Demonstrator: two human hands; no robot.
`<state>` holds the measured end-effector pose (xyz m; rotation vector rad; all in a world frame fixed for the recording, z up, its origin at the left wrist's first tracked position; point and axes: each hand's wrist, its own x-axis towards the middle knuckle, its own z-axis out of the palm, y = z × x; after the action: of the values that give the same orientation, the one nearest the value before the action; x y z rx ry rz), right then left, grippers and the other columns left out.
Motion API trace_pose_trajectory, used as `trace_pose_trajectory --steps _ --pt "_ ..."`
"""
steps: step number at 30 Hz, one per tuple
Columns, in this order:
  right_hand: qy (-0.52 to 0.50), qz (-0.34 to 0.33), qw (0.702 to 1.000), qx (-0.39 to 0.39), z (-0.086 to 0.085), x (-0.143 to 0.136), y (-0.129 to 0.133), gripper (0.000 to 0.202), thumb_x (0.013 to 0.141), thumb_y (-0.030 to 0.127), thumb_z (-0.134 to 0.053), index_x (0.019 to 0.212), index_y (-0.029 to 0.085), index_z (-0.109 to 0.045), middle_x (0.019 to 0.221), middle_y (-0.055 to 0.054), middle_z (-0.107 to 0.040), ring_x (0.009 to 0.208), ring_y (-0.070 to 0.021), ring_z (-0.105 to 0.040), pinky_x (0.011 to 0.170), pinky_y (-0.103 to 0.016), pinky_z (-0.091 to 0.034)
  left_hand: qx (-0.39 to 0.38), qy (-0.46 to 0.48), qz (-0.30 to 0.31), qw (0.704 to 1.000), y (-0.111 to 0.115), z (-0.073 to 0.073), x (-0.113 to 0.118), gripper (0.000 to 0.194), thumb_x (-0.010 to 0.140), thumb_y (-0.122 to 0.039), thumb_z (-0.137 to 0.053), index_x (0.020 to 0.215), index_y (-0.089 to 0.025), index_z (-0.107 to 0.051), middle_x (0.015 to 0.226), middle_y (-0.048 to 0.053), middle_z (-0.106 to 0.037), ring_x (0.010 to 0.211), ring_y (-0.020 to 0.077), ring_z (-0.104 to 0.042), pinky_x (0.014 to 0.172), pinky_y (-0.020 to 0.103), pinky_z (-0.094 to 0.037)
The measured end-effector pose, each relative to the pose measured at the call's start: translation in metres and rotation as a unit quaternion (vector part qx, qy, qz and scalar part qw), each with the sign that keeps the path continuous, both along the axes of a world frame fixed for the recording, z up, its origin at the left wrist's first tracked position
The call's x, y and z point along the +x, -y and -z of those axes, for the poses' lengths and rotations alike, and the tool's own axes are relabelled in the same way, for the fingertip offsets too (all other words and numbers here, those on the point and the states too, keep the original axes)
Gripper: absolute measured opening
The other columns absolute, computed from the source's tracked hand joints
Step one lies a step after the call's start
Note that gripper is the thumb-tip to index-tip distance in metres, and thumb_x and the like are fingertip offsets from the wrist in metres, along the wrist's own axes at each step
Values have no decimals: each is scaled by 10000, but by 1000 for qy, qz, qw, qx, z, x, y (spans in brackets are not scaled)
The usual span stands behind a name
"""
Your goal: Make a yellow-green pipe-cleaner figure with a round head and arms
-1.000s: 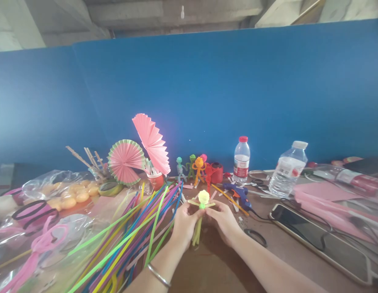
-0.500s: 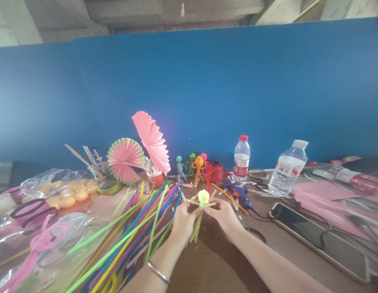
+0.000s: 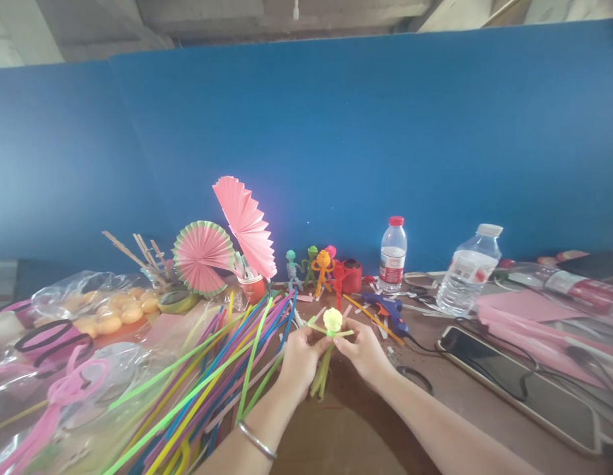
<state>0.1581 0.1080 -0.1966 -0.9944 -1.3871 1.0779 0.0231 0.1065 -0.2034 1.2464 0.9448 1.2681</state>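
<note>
A small yellow-green pipe-cleaner figure (image 3: 332, 320) with a round coiled head is held upright between my two hands, its legs hanging below. My left hand (image 3: 304, 355) pinches its left side near the neck, thumb and fingers closed. On the other side, my right hand (image 3: 364, 348) pinches the figure at the same height. Both thumbs nearly meet below the head. Thin arms of the figure stick out to both sides over my fingers. A bundle of coloured pipe cleaners (image 3: 207, 376) lies left of my left hand.
Finished figures in orange (image 3: 322, 269), red, green and blue stand behind. A blue glue gun (image 3: 392, 313), two upright bottles (image 3: 392, 257) and a phone (image 3: 518, 389) are to the right. Paper fans (image 3: 203, 257), plastic bags and a pink bow (image 3: 73, 389) are at left.
The figure and both hands have shifted very slightly to the right in view. The grip of both hands stays the same.
</note>
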Motion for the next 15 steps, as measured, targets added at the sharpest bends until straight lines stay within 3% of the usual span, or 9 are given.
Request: trace_pose_trajectory --steps 11,15 --pt "-50 13 998 -33 12 -6 3 67 673 206 -604 705 147 -602 603 24 -556 503 -102 -447 493 -224 -365 -9 16 6 1000 5 -12 1 226 681 -246 -640 872 -135 -686 793 69 -703 725 222 -627 666 295 -469" --pt "-85 17 996 -37 6 -3 2 142 640 224 -637 770 173 -615 676 4 -604 584 -138 -534 539 -236 -417 -23 21 0 1000 3 -10 -1 195 666 -257 -657 824 -145 -681 729 47 -689 684 198 -618 647 282 -467"
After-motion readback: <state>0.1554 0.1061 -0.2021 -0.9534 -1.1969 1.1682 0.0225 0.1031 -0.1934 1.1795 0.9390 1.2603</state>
